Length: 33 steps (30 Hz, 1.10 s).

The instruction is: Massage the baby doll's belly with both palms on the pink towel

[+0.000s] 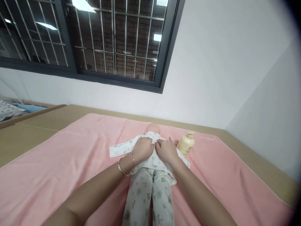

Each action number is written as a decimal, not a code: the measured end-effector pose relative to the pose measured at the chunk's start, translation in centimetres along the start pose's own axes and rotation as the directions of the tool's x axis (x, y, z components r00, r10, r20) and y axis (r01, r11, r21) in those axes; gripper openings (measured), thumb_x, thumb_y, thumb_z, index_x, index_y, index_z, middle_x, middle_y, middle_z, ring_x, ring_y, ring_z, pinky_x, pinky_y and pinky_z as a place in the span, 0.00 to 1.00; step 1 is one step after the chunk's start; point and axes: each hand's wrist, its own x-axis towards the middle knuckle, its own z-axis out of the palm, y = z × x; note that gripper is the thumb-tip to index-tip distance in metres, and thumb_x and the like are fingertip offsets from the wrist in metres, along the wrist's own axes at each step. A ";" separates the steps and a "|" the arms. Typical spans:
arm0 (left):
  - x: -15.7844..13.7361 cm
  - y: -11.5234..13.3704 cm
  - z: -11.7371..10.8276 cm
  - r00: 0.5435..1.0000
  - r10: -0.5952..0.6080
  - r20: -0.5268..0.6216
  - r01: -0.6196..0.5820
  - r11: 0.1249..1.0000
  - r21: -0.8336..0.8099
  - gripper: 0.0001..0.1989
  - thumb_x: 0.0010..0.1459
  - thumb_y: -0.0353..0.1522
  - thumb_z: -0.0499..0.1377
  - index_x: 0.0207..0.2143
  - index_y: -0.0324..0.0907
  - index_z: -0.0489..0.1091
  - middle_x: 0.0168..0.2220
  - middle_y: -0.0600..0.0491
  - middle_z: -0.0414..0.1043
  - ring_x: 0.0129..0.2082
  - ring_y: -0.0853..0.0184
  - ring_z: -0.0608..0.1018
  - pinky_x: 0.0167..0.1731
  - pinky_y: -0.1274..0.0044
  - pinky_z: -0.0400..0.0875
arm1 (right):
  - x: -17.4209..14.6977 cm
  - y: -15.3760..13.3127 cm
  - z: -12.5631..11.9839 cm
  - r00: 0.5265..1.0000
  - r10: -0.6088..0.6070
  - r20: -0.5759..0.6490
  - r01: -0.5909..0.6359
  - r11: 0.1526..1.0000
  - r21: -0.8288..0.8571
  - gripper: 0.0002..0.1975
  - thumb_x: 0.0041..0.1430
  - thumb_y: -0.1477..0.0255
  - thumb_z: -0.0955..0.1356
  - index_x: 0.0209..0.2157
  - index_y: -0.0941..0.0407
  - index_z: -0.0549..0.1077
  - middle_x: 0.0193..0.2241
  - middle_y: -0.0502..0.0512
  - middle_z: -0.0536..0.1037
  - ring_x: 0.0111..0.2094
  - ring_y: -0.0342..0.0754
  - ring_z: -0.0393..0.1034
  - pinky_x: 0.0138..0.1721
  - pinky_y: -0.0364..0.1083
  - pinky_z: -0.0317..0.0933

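Note:
A baby doll (pixel 153 128) lies on the pink blanket, its head away from me. It wears a white printed top (pixel 150 164) and matching trousers (pixel 138 196). My left hand (pixel 143 148), with a silver bangle on its wrist, rests on the doll's chest, fingers curled in and closed on the top. Close beside it, my right hand (pixel 166 151) has its thumb and fingers bent together on the front of the same top. The fingertips nearly meet along the middle of the chest, and the cloth between them is partly hidden. One sleeve (pixel 121 148) stretches out flat to the left.
A pale yellow pump bottle (pixel 186 143) stands just right of the doll. The pink blanket (pixel 77 150) covers much of the tan surface (pixel 37 131). Behind are a white wall (pixel 211 62) and a barred window (pixel 117 40). Folded cloths (pixel 28 107) lie at far left.

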 end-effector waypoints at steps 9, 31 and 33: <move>1.1 -2.5 3.6 0.996 0.012 -0.084 -0.025 0.988 -0.149 0.19 0.65 0.36 0.49 0.53 0.37 0.68 0.57 0.42 0.68 0.59 0.56 0.68 0.60 0.65 0.60 | 1.2 1.7 2.4 0.998 0.027 -0.049 -0.023 0.996 0.088 0.22 0.70 0.64 0.52 0.47 0.56 0.73 0.50 0.61 0.75 0.55 0.53 0.65 0.62 0.56 0.43; 0.6 -2.3 3.9 0.995 -0.096 -0.035 0.093 0.991 -0.092 0.24 0.64 0.36 0.49 0.59 0.34 0.61 0.63 0.37 0.60 0.65 0.52 0.61 0.62 0.60 0.56 | 1.9 1.7 3.1 0.987 0.120 0.111 -0.134 0.982 0.132 0.30 0.69 0.58 0.52 0.64 0.60 0.59 0.66 0.65 0.55 0.67 0.57 0.46 0.64 0.62 0.37; 0.8 -2.8 4.4 0.992 -0.123 -0.013 0.121 0.987 -0.106 0.27 0.63 0.40 0.50 0.61 0.35 0.59 0.64 0.37 0.58 0.66 0.51 0.59 0.63 0.59 0.54 | 2.4 2.5 3.7 0.978 0.165 0.131 -0.182 0.974 0.134 0.33 0.69 0.54 0.51 0.65 0.60 0.56 0.67 0.66 0.52 0.68 0.58 0.43 0.64 0.63 0.35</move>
